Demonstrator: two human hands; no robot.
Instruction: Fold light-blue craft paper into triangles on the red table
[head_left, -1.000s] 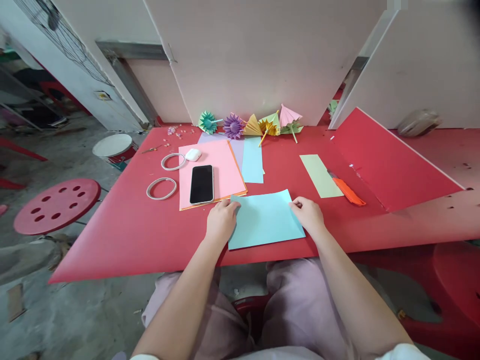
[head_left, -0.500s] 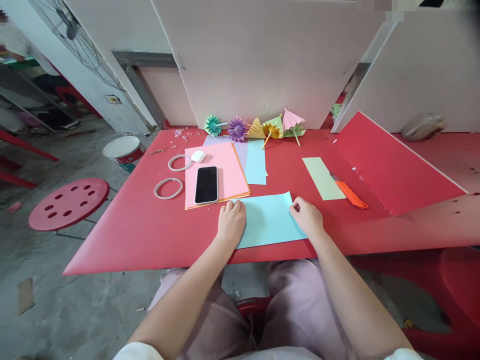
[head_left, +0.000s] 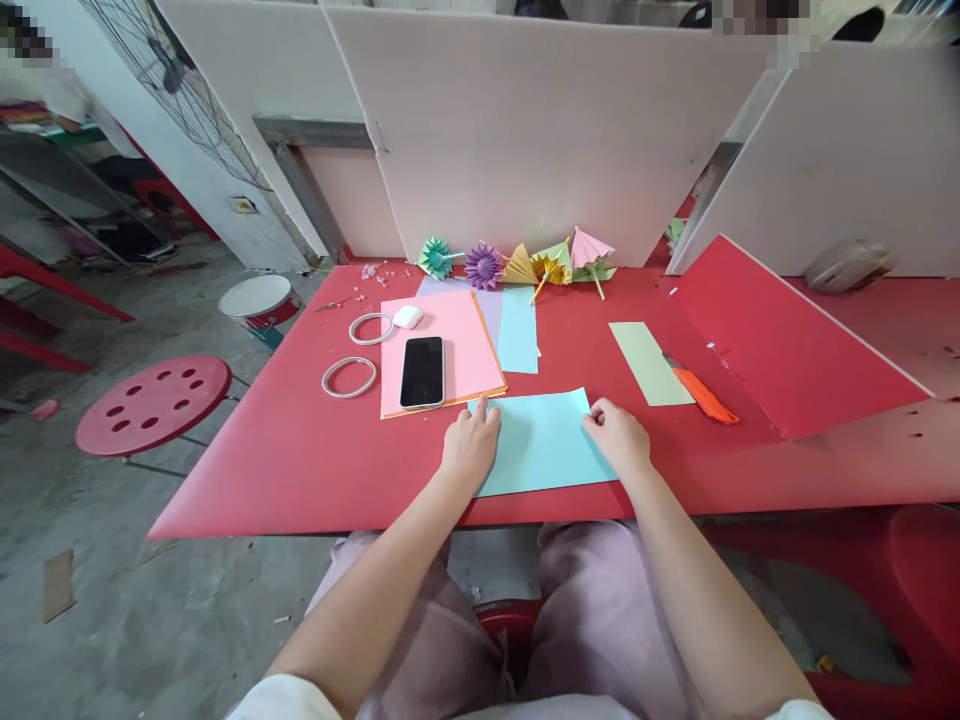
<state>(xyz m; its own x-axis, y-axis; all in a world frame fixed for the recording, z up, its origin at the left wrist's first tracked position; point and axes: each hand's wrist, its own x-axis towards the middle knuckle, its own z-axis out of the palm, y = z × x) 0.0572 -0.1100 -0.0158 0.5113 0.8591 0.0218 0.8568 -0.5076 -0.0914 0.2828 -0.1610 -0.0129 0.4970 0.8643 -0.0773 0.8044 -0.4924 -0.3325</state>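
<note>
A light blue sheet of paper lies on the red table in front of me, the far right corner of its back edge slightly raised. My left hand rests over its left edge, fingers bent and one finger pointing forward at the far corner; its underside is hidden. On the right edge, my right hand has thumb and fingers pinched together at the paper. Just beyond my left hand, a black-screened phone lies on a stack of pink and orange paper.
Two tape rolls and a white case are at left. A pale green strip and orange utility knife lie right, before a red board. Folded paper umbrellas and flowers line the back. A stool stands left.
My left hand has shifted slightly, and one finger now stretches forward where the fingers were curled. My right hand keeps its pinch at the right edge. The camera view has tilted a little.
</note>
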